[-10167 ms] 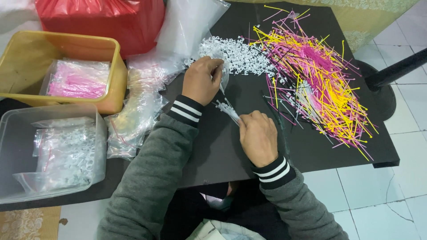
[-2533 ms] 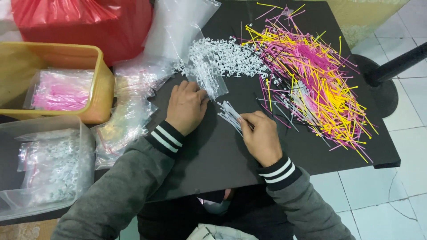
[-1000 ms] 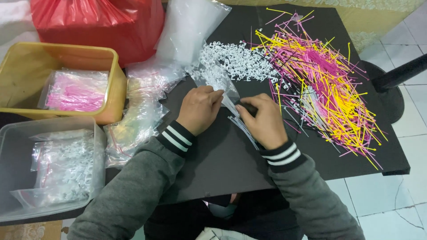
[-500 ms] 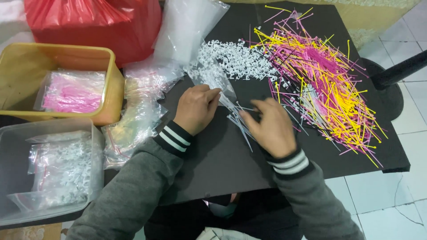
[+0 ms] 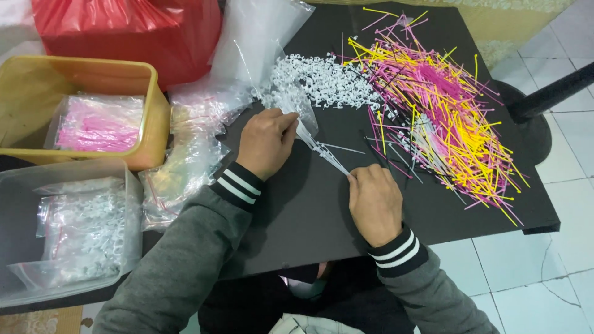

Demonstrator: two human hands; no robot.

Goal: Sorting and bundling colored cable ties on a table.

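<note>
White cable ties [image 5: 325, 151] pinched between left hand [image 5: 266, 142] and right hand [image 5: 373, 201] (bare tabletop [image 5: 309, 216] beneath).

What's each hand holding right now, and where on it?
Both hold one bundle of white cable ties: left hand pinches its upper end beside a small clear bag, right hand its lower end.
</note>
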